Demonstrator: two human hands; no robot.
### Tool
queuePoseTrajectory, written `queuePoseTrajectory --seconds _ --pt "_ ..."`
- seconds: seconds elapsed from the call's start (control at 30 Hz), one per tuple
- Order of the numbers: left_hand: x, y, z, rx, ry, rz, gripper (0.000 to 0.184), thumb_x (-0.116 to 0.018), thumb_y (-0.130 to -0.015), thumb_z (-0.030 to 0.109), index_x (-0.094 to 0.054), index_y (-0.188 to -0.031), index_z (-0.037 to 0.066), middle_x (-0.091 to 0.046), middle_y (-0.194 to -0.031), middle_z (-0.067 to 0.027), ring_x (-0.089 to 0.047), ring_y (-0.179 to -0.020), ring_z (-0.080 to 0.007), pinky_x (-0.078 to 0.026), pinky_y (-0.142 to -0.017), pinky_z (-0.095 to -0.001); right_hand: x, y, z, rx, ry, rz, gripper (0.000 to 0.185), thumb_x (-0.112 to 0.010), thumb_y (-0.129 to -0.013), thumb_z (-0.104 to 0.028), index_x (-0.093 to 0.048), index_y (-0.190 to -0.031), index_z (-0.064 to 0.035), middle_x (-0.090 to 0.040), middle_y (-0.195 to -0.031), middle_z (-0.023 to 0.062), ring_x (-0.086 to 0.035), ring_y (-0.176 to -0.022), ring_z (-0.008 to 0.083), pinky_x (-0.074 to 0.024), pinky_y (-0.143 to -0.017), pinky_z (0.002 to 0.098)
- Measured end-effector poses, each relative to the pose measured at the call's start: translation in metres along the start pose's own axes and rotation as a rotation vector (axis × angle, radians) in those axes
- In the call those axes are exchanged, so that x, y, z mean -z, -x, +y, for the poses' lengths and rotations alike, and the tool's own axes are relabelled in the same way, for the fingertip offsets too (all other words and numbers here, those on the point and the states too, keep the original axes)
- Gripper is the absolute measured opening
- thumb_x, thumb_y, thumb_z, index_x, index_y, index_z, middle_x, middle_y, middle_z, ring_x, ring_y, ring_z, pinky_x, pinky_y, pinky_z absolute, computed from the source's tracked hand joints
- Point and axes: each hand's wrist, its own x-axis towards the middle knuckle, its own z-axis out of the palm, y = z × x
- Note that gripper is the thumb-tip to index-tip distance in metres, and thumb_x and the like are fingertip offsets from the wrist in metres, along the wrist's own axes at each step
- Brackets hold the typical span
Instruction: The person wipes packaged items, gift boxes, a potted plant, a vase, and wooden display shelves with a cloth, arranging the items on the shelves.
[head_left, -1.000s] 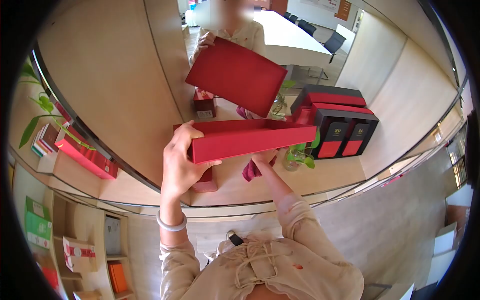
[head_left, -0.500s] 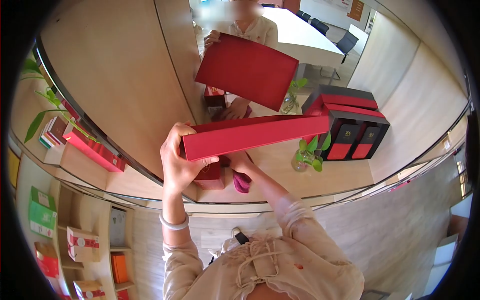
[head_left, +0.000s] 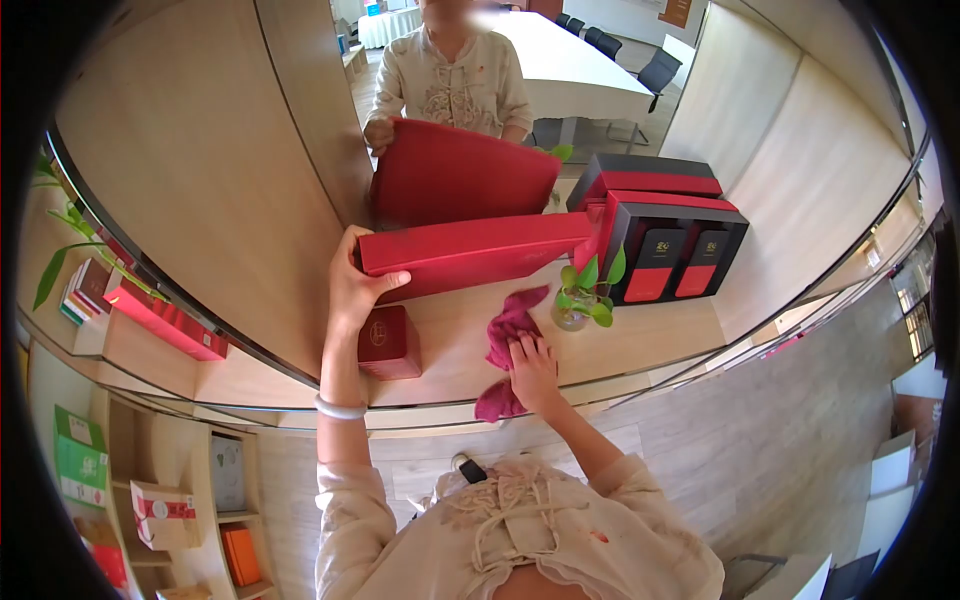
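Observation:
My left hand (head_left: pixel 356 282) grips the left end of a large flat red box (head_left: pixel 480 250), its thumb on the front side, and the box is raised above the shelf (head_left: pixel 450 345). My right hand (head_left: pixel 533 370) rests on a crumpled magenta cloth (head_left: pixel 512 335) near the shelf's front edge, its fingers bent over the fabric. Below my left hand stands a small dark red box (head_left: pixel 389 343). A glass vase (head_left: pixel 571 313) with a green plant is just right of the cloth.
Black and red gift boxes (head_left: pixel 675 250) stand at the shelf's right. A mirror behind reflects the person, the red box and a white table (head_left: pixel 570 65). Red boxes (head_left: pixel 165 318) sit on the left shelf, and a lower cabinet (head_left: pixel 190 440) holds several packages.
The red box has tilted, so more of its broad face shows. My right hand has come out from behind it, to the right and nearer the front edge, with the cloth.

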Motion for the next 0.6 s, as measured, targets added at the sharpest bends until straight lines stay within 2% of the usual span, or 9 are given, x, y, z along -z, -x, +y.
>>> queuePoseTrajectory --seconds 0.1,0.23,0.3,0.33,0.4,0.43,0.5,0.53,0.6 --pt "-0.006 -0.011 -0.024 0.081 0.147 -0.020 0.049 -0.087 -0.056 0.009 -0.052 -0.091 0.007 -0.059 -0.085 -0.0008 -0.056 -0.081 -0.0113 -0.046 -0.078 -0.0268 0.011 0.020 0.005 0.014 -0.042 0.019 0.049 -0.064 -0.070 -0.014 -0.054 -0.117 -0.0066 -0.050 -0.122 0.0118 -0.046 -0.110 0.0311 -0.0370 -0.089 0.0442" --pt "-0.020 -0.019 -0.062 0.136 0.280 0.007 0.048 -0.086 -0.057 0.007 -0.052 -0.092 0.007 -0.059 -0.086 -0.0009 -0.057 -0.083 -0.0128 -0.046 -0.079 -0.0269 0.014 0.030 0.007 0.043 -0.075 0.035 0.048 -0.065 -0.069 -0.016 -0.055 -0.115 -0.0072 -0.052 -0.121 0.0119 -0.047 -0.110 0.0305 -0.0369 -0.087 0.0440" --pt "-0.026 -0.025 -0.093 0.138 0.264 0.042 0.057 -0.084 -0.060 0.006 -0.053 -0.107 0.007 -0.059 -0.095 -0.0042 -0.057 -0.089 -0.0153 -0.046 -0.082 -0.0282 0.012 0.029 0.006 0.034 -0.067 0.068 0.048 -0.065 -0.069 -0.016 -0.055 -0.115 -0.0071 -0.052 -0.120 0.0119 -0.047 -0.109 0.0304 -0.0366 -0.086 0.0439" --pt "-0.029 -0.025 -0.098 0.135 0.267 0.047 0.057 -0.084 -0.060 0.006 -0.053 -0.107 0.007 -0.059 -0.095 -0.0042 -0.057 -0.089 -0.0153 -0.046 -0.082 -0.0282 0.013 0.030 0.006 0.040 -0.063 0.068 0.048 -0.065 -0.069 -0.016 -0.055 -0.115 -0.0071 -0.052 -0.120 0.0119 -0.047 -0.109 0.0304 -0.0366 -0.086 0.0439" --pt "-0.036 -0.032 -0.099 0.109 0.252 0.142 0.074 -0.082 -0.061 0.006 -0.048 -0.126 0.012 -0.051 -0.116 -0.0114 -0.052 -0.105 -0.0227 -0.044 -0.088 -0.0309 0.014 0.029 0.005 0.034 -0.078 0.085 0.049 -0.065 -0.068 -0.015 -0.055 -0.115 -0.0066 -0.052 -0.120 0.0114 -0.048 -0.107 0.0305 -0.0369 -0.087 0.0436" --pt "-0.037 -0.034 -0.098 0.107 0.255 0.141 0.074 -0.082 -0.061 0.006 -0.048 -0.126 0.012 -0.051 -0.116 -0.0114 -0.052 -0.105 -0.0227 -0.044 -0.088 -0.0309 0.014 0.027 0.006 0.034 -0.076 0.087 0.049 -0.065 -0.068 -0.015 -0.055 -0.115 -0.0066 -0.052 -0.120 0.0114 -0.048 -0.107 0.0305 -0.0369 -0.087 0.0436" --pt "-0.039 -0.032 -0.095 -0.003 -0.411 0.323 0.086 -0.080 -0.064 0.005 -0.039 -0.138 0.019 -0.035 -0.136 -0.0148 -0.039 -0.123 -0.0315 -0.036 -0.100 -0.0403 0.014 0.029 0.006 0.044 -0.089 0.102 0.049 -0.064 -0.067 -0.014 -0.056 -0.115 -0.0067 -0.052 -0.119 0.0113 -0.048 -0.107 0.0301 -0.0369 -0.087 0.0435" --pt "-0.045 -0.028 -0.084 0.000 -0.409 0.325 0.086 -0.080 -0.064 0.005 -0.039 -0.138 0.019 -0.035 -0.136 -0.0148 -0.039 -0.123 -0.0315 -0.036 -0.100 -0.0403 0.013 0.030 0.007 0.045 -0.088 0.099 0.049 -0.064 -0.067 -0.014 -0.056 -0.115 -0.0067 -0.052 -0.119 0.0113 -0.048 -0.107 0.0301 -0.0369 -0.087 0.0435" --pt "-0.064 -0.020 -0.064 0.076 -0.758 0.336 0.081 -0.074 -0.066 0.001 -0.041 -0.137 0.023 -0.026 -0.141 -0.0159 -0.027 -0.130 -0.0375 -0.025 -0.107 -0.0506 0.012 0.029 0.007 0.036 -0.086 0.086 0.046 -0.065 -0.068 -0.016 -0.056 -0.113 -0.0072 -0.052 -0.119 0.0119 -0.048 -0.109 0.0302 -0.0364 -0.085 0.0441"
